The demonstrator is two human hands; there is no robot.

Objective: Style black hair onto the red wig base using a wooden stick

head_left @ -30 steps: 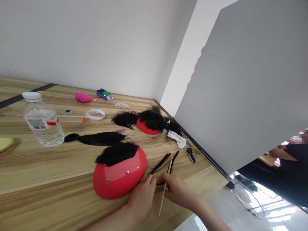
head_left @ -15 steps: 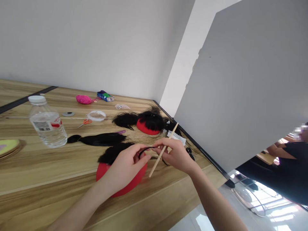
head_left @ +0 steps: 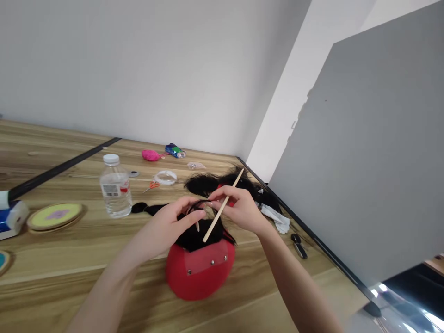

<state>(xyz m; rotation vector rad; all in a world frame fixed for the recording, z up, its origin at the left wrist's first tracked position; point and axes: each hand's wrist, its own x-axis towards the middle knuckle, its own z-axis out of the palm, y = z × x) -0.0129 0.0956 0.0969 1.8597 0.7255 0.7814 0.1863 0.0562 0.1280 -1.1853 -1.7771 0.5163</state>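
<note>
"Both hands have moved, haven't they?"

"Yes. A second ago they were low beside the right edge of the red dome [head_left: 199,282]; now they're up over its far side, above the black hair [head_left: 194,237] there."

"What does the right hand [head_left: 241,209] hold?"

"A pale stick [head_left: 222,208], gripped slantwise between thumb and fingers, its lower end over the hair. Those fingertips also meet a thin dark strand [head_left: 200,202]."

"And the left hand [head_left: 173,224]?"

"It's just beside the right, fingers curled, thumb pointing across. The strand arches between the two hands, but I can't tell whether the left is pinching it."

"So where's the dome from there?"

"On the wooden table [head_left: 114,286], below the hands and nearer the person. Its clear patch [head_left: 204,259], with three shiny studs, faces this way, uncovered by either hand."

"Anything near the left wrist?"

"Beyond it, a tied hair bundle [head_left: 140,207] beside a water bottle [head_left: 116,192]."
</note>
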